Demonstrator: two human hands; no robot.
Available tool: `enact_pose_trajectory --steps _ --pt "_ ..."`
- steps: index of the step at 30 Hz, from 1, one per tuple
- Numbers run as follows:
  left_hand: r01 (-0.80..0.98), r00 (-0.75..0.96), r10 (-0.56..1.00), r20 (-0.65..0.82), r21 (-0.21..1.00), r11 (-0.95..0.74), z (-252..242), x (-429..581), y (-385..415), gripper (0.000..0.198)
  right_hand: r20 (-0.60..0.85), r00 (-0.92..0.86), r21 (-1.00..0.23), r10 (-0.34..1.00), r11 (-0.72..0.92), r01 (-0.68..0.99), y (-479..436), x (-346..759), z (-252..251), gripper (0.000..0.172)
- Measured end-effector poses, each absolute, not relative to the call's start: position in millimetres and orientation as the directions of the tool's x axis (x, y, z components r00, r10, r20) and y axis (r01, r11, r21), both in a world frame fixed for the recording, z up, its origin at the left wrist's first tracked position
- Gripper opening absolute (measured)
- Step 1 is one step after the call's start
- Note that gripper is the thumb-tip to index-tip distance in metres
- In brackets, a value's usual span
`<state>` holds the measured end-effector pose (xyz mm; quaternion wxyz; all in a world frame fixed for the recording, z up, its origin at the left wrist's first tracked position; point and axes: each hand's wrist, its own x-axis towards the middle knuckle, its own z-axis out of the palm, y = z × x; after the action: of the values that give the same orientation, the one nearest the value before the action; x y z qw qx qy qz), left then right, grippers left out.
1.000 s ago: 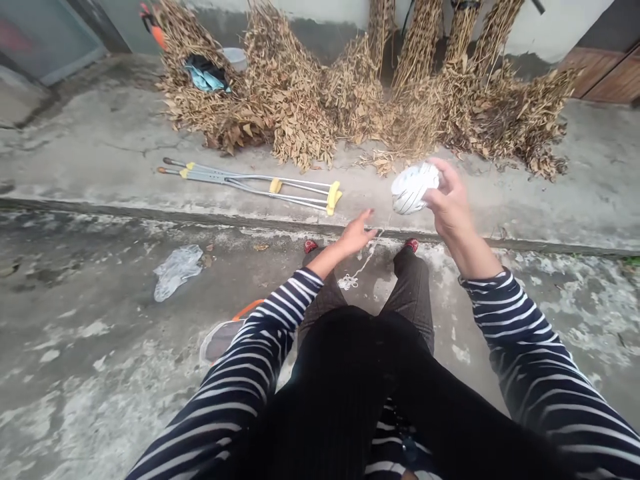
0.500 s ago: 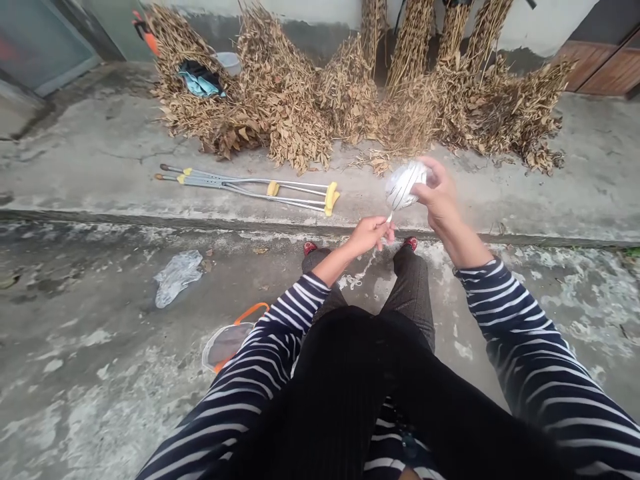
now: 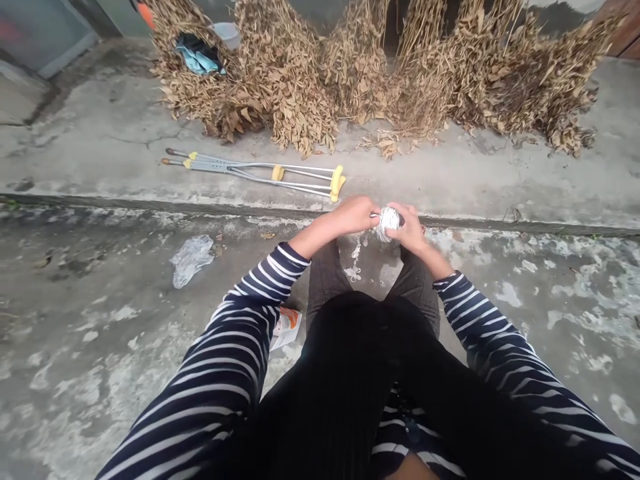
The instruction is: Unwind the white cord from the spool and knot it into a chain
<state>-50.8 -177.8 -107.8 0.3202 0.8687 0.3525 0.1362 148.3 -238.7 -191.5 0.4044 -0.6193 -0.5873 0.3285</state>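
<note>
My right hand (image 3: 411, 230) is wrapped round a ball of white string (image 3: 388, 223) in front of my legs. Its fingers cover the ball's right side. Close at the left, my left hand (image 3: 356, 213) is closed in a pinch on a strand at the ball's edge. A loose tail of white string (image 3: 354, 257) shows below, between my legs, near the ground.
A pair of crutches (image 3: 305, 180) lies on the raised concrete ledge ahead. Dried plant bundles (image 3: 300, 100) lean on the wall behind. On the lower ground are a clear plastic bag (image 3: 191, 260) and an orange-and-white bag (image 3: 289, 327), partly behind my left sleeve.
The ball has come down and nearer to my body in my right hand, and both hands are closer together. My view has tipped downward; the orange-and-white bag shows differently beside my left sleeve.
</note>
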Motion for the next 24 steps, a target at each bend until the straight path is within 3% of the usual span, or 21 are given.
enact_pose_trajectory --steps 4,7,11,19,24 --pt "0.521 0.749 0.662 0.015 0.604 -0.603 -116.5 -49.4 -159.6 0.021 -0.092 -0.047 -0.959 0.995 -0.076 0.273 -247.8 149.1 -187.8 0.066" --pt "0.459 0.774 0.633 -0.014 0.700 -0.547 -130.7 -51.4 -145.2 0.015 -0.248 -0.168 -0.969 0.954 -0.243 0.050 -259.3 150.8 -178.0 0.061" --pt "0.383 0.770 0.636 -0.053 0.836 -0.394 -155.7 -51.2 -138.5 0.019 -0.342 -0.224 -0.930 0.913 -0.363 -0.061 -278.5 149.0 -163.6 0.063" --pt "0.267 0.642 0.742 -0.194 0.964 0.021 -179.2 -42.8 -150.5 0.019 -0.241 -0.122 -0.945 0.963 -0.262 -0.198 -295.3 151.6 -145.8 0.071" --pt "0.218 0.604 0.767 -0.217 0.970 0.103 -177.6 -42.4 -142.9 0.013 -0.190 -0.137 -0.964 0.972 -0.212 -0.163 -298.1 151.2 -133.2 0.078"
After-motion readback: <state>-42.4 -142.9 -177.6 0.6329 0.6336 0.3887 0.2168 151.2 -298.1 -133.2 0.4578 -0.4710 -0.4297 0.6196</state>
